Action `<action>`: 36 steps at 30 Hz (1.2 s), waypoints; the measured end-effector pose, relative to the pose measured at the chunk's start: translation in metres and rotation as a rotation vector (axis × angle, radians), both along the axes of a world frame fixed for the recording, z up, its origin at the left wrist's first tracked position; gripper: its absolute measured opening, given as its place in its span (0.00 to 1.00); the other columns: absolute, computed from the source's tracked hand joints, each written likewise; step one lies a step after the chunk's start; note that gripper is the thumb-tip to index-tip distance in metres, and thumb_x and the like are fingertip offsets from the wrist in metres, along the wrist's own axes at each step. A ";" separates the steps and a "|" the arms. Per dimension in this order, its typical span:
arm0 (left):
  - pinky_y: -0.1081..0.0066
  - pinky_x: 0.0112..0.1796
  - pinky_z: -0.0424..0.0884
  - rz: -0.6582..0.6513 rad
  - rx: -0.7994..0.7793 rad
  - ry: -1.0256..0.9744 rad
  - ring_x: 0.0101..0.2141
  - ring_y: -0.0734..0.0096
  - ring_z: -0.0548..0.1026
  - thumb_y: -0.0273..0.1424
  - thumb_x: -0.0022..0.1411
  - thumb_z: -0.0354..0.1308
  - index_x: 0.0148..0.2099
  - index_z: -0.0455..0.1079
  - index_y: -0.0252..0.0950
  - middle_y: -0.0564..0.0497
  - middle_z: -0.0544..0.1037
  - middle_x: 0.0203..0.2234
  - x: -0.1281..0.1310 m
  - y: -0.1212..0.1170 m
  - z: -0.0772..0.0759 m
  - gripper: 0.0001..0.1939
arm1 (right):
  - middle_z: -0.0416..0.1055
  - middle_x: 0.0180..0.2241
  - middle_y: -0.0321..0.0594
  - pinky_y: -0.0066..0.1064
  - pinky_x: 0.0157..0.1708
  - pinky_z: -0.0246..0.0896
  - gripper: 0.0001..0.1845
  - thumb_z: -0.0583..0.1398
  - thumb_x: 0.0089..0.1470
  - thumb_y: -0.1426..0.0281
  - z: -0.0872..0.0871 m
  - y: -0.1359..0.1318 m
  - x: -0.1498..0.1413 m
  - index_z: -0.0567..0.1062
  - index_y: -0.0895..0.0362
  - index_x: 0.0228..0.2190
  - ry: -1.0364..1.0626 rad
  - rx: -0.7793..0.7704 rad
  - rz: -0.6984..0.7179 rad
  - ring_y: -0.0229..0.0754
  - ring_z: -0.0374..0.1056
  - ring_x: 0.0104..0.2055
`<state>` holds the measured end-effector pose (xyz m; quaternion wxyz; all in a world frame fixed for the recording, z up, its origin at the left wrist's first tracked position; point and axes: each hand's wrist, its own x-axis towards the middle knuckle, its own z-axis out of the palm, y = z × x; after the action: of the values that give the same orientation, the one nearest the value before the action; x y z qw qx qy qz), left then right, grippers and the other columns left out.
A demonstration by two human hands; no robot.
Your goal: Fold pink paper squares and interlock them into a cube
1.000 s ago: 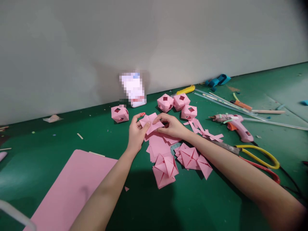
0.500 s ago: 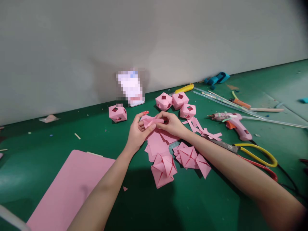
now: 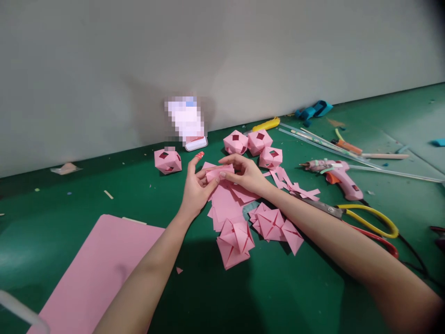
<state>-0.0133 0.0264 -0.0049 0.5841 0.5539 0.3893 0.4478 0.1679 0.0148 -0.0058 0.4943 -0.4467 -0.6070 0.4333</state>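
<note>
Both hands grip one small folded piece of pink paper point(image 3: 219, 172). My left hand point(image 3: 198, 188) pinches its left side, the index finger raised with a red patterned tip. My right hand point(image 3: 245, 175) pinches it from the right, thumb along the front. Below them lie loose pink paper sheets point(image 3: 226, 207), partly hidden by the hands. Nearer to me sit a stack of folded pink squares point(image 3: 235, 244) and another group of folded squares point(image 3: 271, 224). Behind the right hand stand several pink paper balls with square holes point(image 3: 235, 141); another pink paper ball point(image 3: 168, 161) stands at the left.
A phone point(image 3: 187, 123) leans on the wall. To the right lie pink paper strips point(image 3: 295, 188), a pink glue gun point(image 3: 339, 176), scissors point(image 3: 371, 220), a yellow cutter point(image 3: 266, 124) and glue sticks point(image 3: 323, 141). A large pink sheet point(image 3: 100, 264) covers the near left.
The fingers have shifted on the pink paper, which now shows a flatter, straight-edged front. My right fingers have moved over its top edge. The whole view has shifted slightly.
</note>
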 end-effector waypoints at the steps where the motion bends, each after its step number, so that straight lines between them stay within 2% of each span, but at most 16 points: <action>1: 0.65 0.43 0.77 0.002 0.005 -0.001 0.41 0.62 0.81 0.37 0.53 0.70 0.65 0.51 0.44 0.42 0.79 0.47 0.001 -0.001 0.001 0.44 | 0.74 0.45 0.43 0.36 0.43 0.69 0.18 0.66 0.53 0.63 0.000 0.000 0.000 0.74 0.55 0.44 0.001 0.002 -0.001 0.42 0.71 0.42; 7: 0.68 0.39 0.78 0.023 0.042 -0.009 0.37 0.66 0.81 0.35 0.52 0.71 0.67 0.46 0.45 0.42 0.78 0.49 0.003 -0.004 0.001 0.48 | 0.75 0.45 0.42 0.34 0.40 0.68 0.17 0.66 0.53 0.65 -0.004 0.001 -0.001 0.74 0.56 0.44 0.018 0.014 -0.004 0.41 0.72 0.41; 11: 0.69 0.39 0.78 0.057 0.057 0.006 0.36 0.66 0.81 0.35 0.50 0.72 0.65 0.51 0.44 0.43 0.78 0.47 0.002 -0.002 -0.002 0.46 | 0.76 0.40 0.41 0.32 0.39 0.67 0.14 0.66 0.52 0.66 -0.003 0.001 -0.001 0.75 0.57 0.41 0.032 0.018 -0.018 0.40 0.71 0.39; 15: 0.67 0.41 0.78 0.068 0.075 0.071 0.37 0.66 0.80 0.35 0.50 0.72 0.62 0.57 0.42 0.48 0.79 0.39 0.002 0.001 -0.004 0.41 | 0.75 0.36 0.40 0.31 0.34 0.65 0.12 0.66 0.52 0.64 -0.002 0.000 -0.001 0.76 0.57 0.37 0.008 -0.005 -0.040 0.39 0.69 0.35; 17: 0.67 0.42 0.77 0.067 0.088 0.119 0.38 0.66 0.80 0.35 0.50 0.72 0.60 0.61 0.41 0.49 0.78 0.38 0.002 0.002 -0.005 0.38 | 0.75 0.36 0.39 0.30 0.34 0.65 0.12 0.66 0.52 0.64 -0.001 0.000 -0.001 0.76 0.57 0.37 0.008 -0.006 -0.043 0.39 0.69 0.35; 20: 0.68 0.41 0.77 0.062 0.109 0.191 0.43 0.63 0.79 0.34 0.50 0.71 0.58 0.65 0.41 0.47 0.78 0.42 0.001 0.003 -0.007 0.34 | 0.74 0.35 0.38 0.30 0.34 0.65 0.12 0.66 0.52 0.64 -0.001 -0.001 -0.001 0.75 0.57 0.36 0.009 -0.019 -0.029 0.38 0.68 0.34; 26: 0.68 0.42 0.76 0.078 0.143 0.221 0.51 0.58 0.75 0.32 0.50 0.70 0.57 0.66 0.42 0.46 0.76 0.47 0.001 0.003 -0.007 0.32 | 0.74 0.33 0.37 0.30 0.31 0.64 0.12 0.65 0.51 0.63 0.000 -0.001 -0.001 0.76 0.57 0.37 -0.041 -0.049 -0.014 0.37 0.67 0.31; 31: 0.66 0.43 0.75 0.058 0.119 0.231 0.48 0.60 0.76 0.32 0.50 0.70 0.58 0.66 0.42 0.48 0.78 0.39 0.001 0.002 -0.005 0.33 | 0.74 0.30 0.37 0.31 0.32 0.65 0.12 0.65 0.52 0.62 0.002 -0.002 0.000 0.75 0.57 0.33 -0.049 -0.066 0.004 0.39 0.69 0.31; 36: 0.66 0.43 0.75 0.048 0.104 0.227 0.45 0.61 0.78 0.31 0.49 0.70 0.57 0.66 0.40 0.48 0.78 0.37 0.002 0.002 -0.003 0.33 | 0.74 0.30 0.36 0.31 0.32 0.65 0.12 0.65 0.51 0.62 0.003 -0.002 0.000 0.74 0.57 0.32 -0.038 -0.077 0.018 0.40 0.69 0.32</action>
<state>-0.0112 0.0282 -0.0084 0.4957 0.6211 0.4422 0.4159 0.1675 0.0126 -0.0023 0.4611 -0.4680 -0.6031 0.4523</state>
